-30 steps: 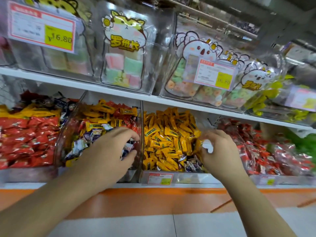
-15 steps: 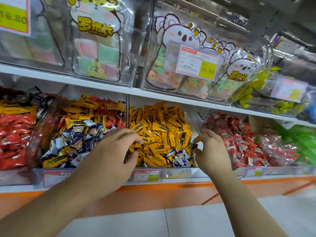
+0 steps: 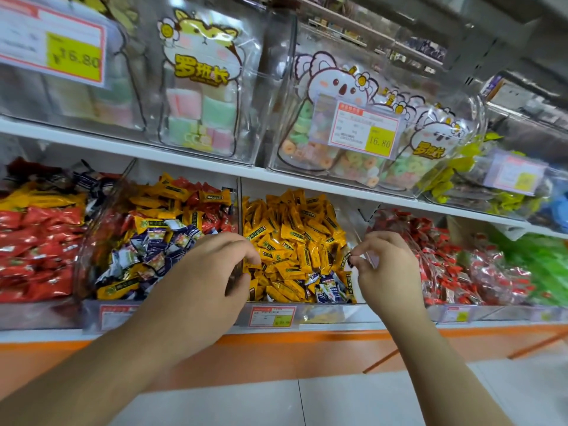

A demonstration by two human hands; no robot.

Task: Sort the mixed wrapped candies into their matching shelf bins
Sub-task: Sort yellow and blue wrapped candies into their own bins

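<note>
Since 0.5 s ago the right hand (image 3: 387, 272) has dropped lower at the right edge of the yellow bin (image 3: 295, 247), centre frame, and its grip now pinches a small dark-edged candy (image 3: 350, 261) between thumb and fingertips. The left hand (image 3: 212, 272) has hardly shifted; it hovers curled over the divider beside the mixed bin (image 3: 159, 241), and what it holds, if anything, cannot be told. Blue-white strays (image 3: 325, 287) lie at the yellow bin's front, so sorting looks unfinished.

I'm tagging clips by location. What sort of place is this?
Most likely a shop's candy aisle: shelf bins heaped with wrapped candies, price tags reading 16.80, and bagged sweets above.
</note>
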